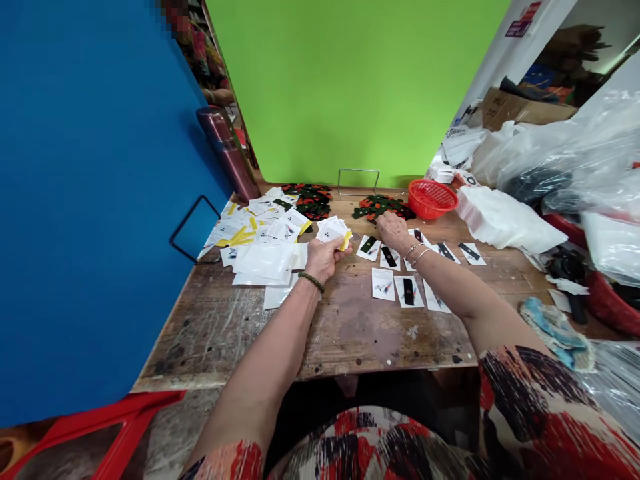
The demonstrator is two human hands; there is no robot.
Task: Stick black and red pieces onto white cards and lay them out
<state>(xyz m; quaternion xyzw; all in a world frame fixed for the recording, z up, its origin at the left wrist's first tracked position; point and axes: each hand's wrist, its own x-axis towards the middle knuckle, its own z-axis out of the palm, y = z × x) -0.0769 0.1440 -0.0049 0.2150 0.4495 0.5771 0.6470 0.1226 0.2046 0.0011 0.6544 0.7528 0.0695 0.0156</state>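
My left hand (pixel 323 260) is closed on a fanned stack of small white packets (pixel 331 229), with a yellow strip showing at its right edge. My right hand (pixel 393 231) reaches down to the right-hand pile of dark green and orange strips (pixel 373 208). Its fingers are curled together at the near edge of that pile, and what they grip is hidden. Below the right hand, white packets lie in rows on the table; several bear a dark strip (pixel 409 291), while one packet (pixel 383 285) shows only its printed picture. My right forearm covers part of the rows.
Loose white packets with yellow strips (pixel 240 235) and clear bags (pixel 265 261) spread at the left. A second strip pile (pixel 313 200) lies behind them. A red basket (pixel 433 199), a purple flask (pixel 227 155) and a white stack (pixel 505 217) stand around the wooden table (pixel 225 333).
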